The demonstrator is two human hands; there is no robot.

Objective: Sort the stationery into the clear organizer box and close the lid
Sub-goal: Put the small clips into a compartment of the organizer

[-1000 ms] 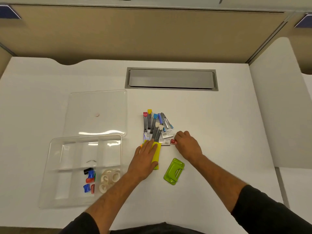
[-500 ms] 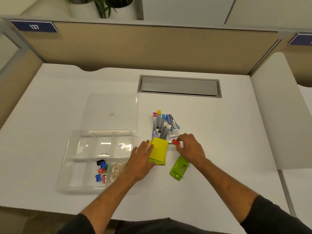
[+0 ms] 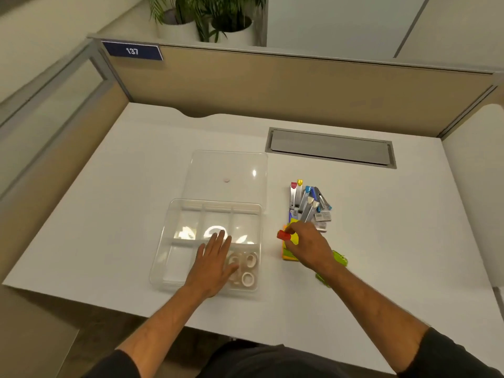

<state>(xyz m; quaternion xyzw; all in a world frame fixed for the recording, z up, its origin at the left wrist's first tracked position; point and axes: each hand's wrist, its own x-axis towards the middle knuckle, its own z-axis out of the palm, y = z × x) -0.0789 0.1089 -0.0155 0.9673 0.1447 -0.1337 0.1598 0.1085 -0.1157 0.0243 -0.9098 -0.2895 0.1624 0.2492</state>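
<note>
Right hand (image 3: 308,249) up off the desk, thumb and fingers pinching a small red piece (image 3: 283,236), probably a sharpener, hard to say. It hangs over the bare strip between the organizer box (image 3: 163,257) and the sticky notes (image 3: 287,255). My worry: it's a tiny pinch at the very tip, so any fumble sends the piece skidding toward the near edge of the desk. Second risk, wrong compartment: I can't see the middle near compartment because my left hand (image 3: 215,264) lies flat over it, fingers straight and spread, gripping nothing. That hand may also block the drop unless I slide it clear. Tape rolls (image 3: 246,270) sit in the near right compartment. The lid (image 3: 229,173) lies flat at the box's far side, so closing waits. Knife cutters (image 3: 306,201) are heaped past the notes, unsorted.
</note>
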